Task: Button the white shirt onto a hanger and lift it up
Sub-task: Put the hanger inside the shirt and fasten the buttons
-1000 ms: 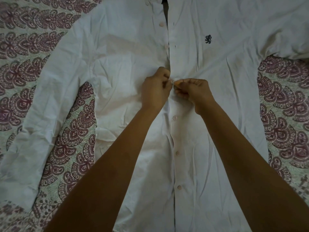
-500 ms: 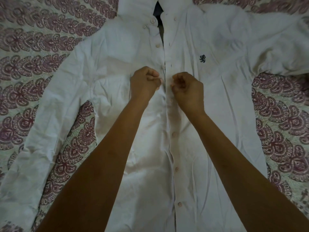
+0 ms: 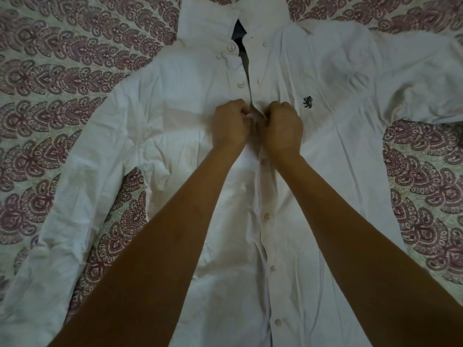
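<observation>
Fingers [image 3: 238, 108] of left hand [image 3: 229, 127], right hand [image 3: 283, 130] tight on white shirt [image 3: 162, 126]

A printed bedsheet [image 3: 62, 78] lies flat and fills the edges of the view. It is pale, a soft creamy green, and covered with dark red-purple leaf shapes. Each shape has little dots and curls inside. The shapes run in curved rows. The light is dim, so the colours look dull.
</observation>
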`<state>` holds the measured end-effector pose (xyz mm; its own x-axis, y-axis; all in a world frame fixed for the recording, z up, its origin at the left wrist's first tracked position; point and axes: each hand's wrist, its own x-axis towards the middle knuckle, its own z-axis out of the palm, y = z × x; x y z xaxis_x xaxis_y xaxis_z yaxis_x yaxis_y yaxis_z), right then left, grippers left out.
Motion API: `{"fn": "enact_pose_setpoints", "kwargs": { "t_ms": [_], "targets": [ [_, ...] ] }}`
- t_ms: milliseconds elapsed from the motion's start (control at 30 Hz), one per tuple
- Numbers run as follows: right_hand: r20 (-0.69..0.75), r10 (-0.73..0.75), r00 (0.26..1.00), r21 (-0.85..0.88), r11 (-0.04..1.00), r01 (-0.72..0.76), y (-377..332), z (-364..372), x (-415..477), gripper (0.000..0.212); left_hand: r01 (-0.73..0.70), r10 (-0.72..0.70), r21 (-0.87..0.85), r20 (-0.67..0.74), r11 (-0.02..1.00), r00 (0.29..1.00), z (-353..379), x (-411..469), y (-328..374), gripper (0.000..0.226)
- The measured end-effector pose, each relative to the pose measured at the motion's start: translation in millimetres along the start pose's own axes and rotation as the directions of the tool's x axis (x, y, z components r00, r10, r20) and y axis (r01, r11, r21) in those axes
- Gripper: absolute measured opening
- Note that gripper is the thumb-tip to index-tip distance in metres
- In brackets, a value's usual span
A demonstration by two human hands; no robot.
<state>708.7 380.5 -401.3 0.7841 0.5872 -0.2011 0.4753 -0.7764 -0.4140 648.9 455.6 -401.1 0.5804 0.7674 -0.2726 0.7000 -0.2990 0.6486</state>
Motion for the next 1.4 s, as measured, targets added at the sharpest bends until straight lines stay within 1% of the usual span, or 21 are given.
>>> {"fn": "enact_pose_setpoints", "kwargs": {
  "t_ms": [67, 100, 133, 167, 200, 233, 333, 467, 533, 767, 867, 933, 1033, 1133, 1300, 1333, 1400],
  "targets": [
    [0.01, 0.069, 0.998, 0.216, 0.974, -0.069, 9, -2, 5, 0.018, 0.043, -0.043, 0.011, -0.009, 0.999, 0.999, 2, 2, 2, 0.01],
    [0.054, 0.125, 0.991, 0.358, 0.924, -0.137, 13, -2, 8, 0.019, 0.056, -0.056, 0.019, -0.011, 0.998, 0.998, 3, 4, 3, 0.008],
    [0.129, 0.181, 0.975, 0.511, 0.83, -0.222, 17, -3, 8, 0.021, 0.065, -0.065, 0.027, -0.007, 0.998, 0.998, 4, 6, 5, 0.008],
    [0.215, 0.214, 0.953, 0.64, 0.706, -0.303, 19, -4, 8, 0.021, 0.07, -0.07, 0.032, -0.006, 0.997, 0.998, 3, 6, 6, 0.009],
    [0.282, 0.221, 0.934, 0.713, 0.603, -0.358, 21, -5, 7, 0.02, 0.072, -0.071, 0.026, -0.01, 0.997, 0.997, 2, 7, 6, 0.01],
    [0.324, 0.219, 0.92, 0.739, 0.549, -0.391, 23, -5, 5, 0.019, 0.074, -0.074, 0.005, -0.017, 0.997, 0.997, 2, 6, 6, 0.01],
    [0.332, 0.192, 0.924, 0.77, 0.511, -0.383, 23, -6, -1, 0.027, 0.09, -0.094, -0.109, -0.032, 0.99, 0.995, 1, 3, 6, 0.007],
    [0.377, 0.194, 0.906, 0.82, 0.384, -0.424, 20, -8, -7, 0.029, 0.092, -0.095, -0.185, -0.008, 0.979, 0.995, 2, -1, 9, 0.006],
    [0.396, 0.196, 0.897, 0.829, 0.344, -0.441, 19, -10, -9, 0.026, 0.097, -0.101, -0.209, -0.01, 0.973, 0.995, 2, -1, 10, 0.006],
    [0.357, 0.159, 0.92, 0.847, 0.36, -0.391, 18, -9, -15, 0.028, 0.131, -0.132, -0.252, 0.012, 0.959, 0.991, 2, 0, 8, 0.009],
    [0.33, 0.134, 0.935, 0.852, 0.384, -0.356, 18, -8, -17, 0.024, 0.156, -0.147, -0.284, 0.054, 0.946, 0.988, 2, -2, 7, 0.009],
    [0.309, 0.144, 0.94, 0.851, 0.399, -0.341, 18, -7, -18, 0.023, 0.182, -0.168, -0.331, 0.069, 0.926, 0.983, 2, -3, 7, 0.01],
    [0.295, 0.172, 0.94, 0.847, 0.407, -0.341, 17, -4, -18, 0.023, 0.189, -0.183, -0.39, 0.055, 0.901, 0.982, 0, -5, 7, 0.015],
    [0.323, 0.188, 0.927, 0.842, 0.39, -0.373, 16, -6, -17, 0.025, 0.173, -0.166, -0.378, 0.052, 0.91, 0.985, -1, -6, 8, 0.013],
    [0.364, 0.142, 0.92, 0.85, 0.354, -0.391, 16, -9, -18, 0.028, 0.17, -0.17, -0.335, 0.028, 0.927, 0.985, -2, -4, 9, 0.011],
    [0.361, 0.143, 0.921, 0.852, 0.35, -0.389, 15, -9, -19, 0.028, 0.169, -0.172, -0.328, 0.022, 0.929, 0.985, -1, -4, 9, 0.013],
    [0.358, 0.15, 0.922, 0.86, 0.332, -0.388, 14, -11, -19, 0.029, 0.172, -0.179, -0.329, 0.009, 0.928, 0.984, 0, -4, 9, 0.025]
  ]
}}
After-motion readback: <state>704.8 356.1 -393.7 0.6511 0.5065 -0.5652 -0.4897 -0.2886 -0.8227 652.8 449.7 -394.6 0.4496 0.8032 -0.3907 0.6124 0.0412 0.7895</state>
